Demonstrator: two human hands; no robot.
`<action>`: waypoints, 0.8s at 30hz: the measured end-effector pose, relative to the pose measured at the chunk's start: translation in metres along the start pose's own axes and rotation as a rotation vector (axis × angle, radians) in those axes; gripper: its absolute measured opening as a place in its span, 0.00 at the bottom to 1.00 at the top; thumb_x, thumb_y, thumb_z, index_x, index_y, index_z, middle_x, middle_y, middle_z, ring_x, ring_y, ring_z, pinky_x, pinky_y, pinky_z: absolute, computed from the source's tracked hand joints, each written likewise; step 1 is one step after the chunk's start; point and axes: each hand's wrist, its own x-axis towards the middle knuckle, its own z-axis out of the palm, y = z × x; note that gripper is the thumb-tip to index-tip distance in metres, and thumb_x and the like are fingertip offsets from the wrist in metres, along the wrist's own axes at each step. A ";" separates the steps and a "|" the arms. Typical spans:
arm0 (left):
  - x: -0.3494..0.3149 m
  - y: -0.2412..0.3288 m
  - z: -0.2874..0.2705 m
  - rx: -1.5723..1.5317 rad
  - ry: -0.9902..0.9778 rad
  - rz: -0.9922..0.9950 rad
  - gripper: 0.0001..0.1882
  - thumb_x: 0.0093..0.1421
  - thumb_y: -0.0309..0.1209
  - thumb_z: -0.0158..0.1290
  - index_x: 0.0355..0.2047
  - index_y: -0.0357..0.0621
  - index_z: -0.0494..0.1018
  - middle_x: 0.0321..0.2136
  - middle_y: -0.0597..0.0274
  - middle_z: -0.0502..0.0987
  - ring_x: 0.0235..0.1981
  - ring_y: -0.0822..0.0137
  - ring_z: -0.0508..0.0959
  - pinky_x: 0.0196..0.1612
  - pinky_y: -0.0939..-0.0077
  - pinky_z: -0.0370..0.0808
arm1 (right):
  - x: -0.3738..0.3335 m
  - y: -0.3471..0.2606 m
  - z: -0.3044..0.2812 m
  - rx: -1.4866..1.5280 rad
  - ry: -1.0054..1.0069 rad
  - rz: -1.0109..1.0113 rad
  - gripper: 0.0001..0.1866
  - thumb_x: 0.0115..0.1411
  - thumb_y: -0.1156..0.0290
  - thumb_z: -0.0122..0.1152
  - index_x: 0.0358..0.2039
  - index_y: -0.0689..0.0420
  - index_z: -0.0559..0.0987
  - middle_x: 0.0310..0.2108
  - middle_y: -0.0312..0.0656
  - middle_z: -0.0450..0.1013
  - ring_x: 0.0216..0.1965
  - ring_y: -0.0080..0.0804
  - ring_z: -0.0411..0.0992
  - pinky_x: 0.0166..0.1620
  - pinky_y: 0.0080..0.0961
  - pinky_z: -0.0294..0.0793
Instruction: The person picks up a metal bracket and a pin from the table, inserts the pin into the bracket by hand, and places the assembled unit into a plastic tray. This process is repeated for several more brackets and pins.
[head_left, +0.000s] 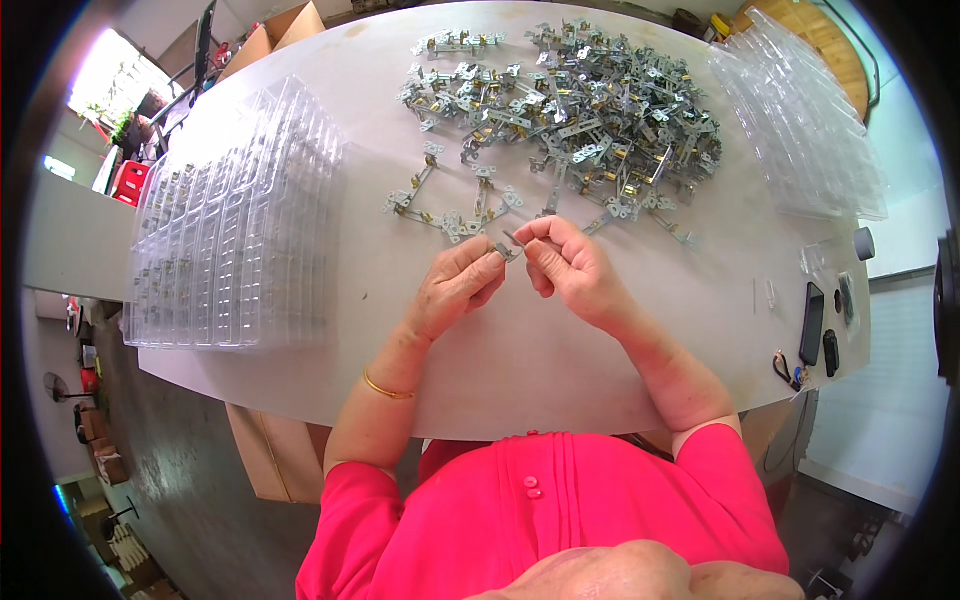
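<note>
Pinching one small metal bracket [508, 246] between my left hand [458, 285] and right hand [568, 265], just below the bracket pile [570, 110]; judged light, stiff, sharp-edged; grip its flat ends.

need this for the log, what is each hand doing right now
Left hand: closed, pinching one end of a small metal part.
Right hand: closed, fingertips pinching the same part's other end.

Small grey metal bracket [508, 246], seemingly tilted, pinched between both hands above table.
</note>
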 end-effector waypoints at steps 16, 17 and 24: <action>0.000 -0.002 0.010 0.446 -0.056 0.170 0.14 0.68 0.36 0.52 0.29 0.39 0.67 0.19 0.71 0.62 0.22 0.77 0.60 0.24 0.76 0.60 | -0.002 -0.003 -0.007 -0.152 0.032 0.006 0.05 0.66 0.70 0.60 0.38 0.57 0.77 0.27 0.28 0.71 0.30 0.14 0.68 0.35 0.16 0.68; 0.000 -0.001 0.010 0.477 -0.053 0.190 0.14 0.67 0.35 0.52 0.29 0.38 0.67 0.18 0.67 0.61 0.21 0.75 0.60 0.24 0.74 0.60 | 0.000 -0.001 -0.006 -0.149 0.024 0.005 0.05 0.66 0.70 0.60 0.38 0.57 0.77 0.27 0.28 0.71 0.30 0.14 0.68 0.35 0.16 0.68; 0.003 -0.008 0.014 0.505 0.228 0.333 0.11 0.64 0.30 0.56 0.29 0.38 0.68 0.18 0.61 0.62 0.19 0.71 0.60 0.23 0.73 0.61 | 0.002 0.001 -0.004 -0.071 0.203 -0.243 0.05 0.68 0.71 0.58 0.40 0.58 0.76 0.32 0.29 0.72 0.32 0.13 0.68 0.37 0.15 0.69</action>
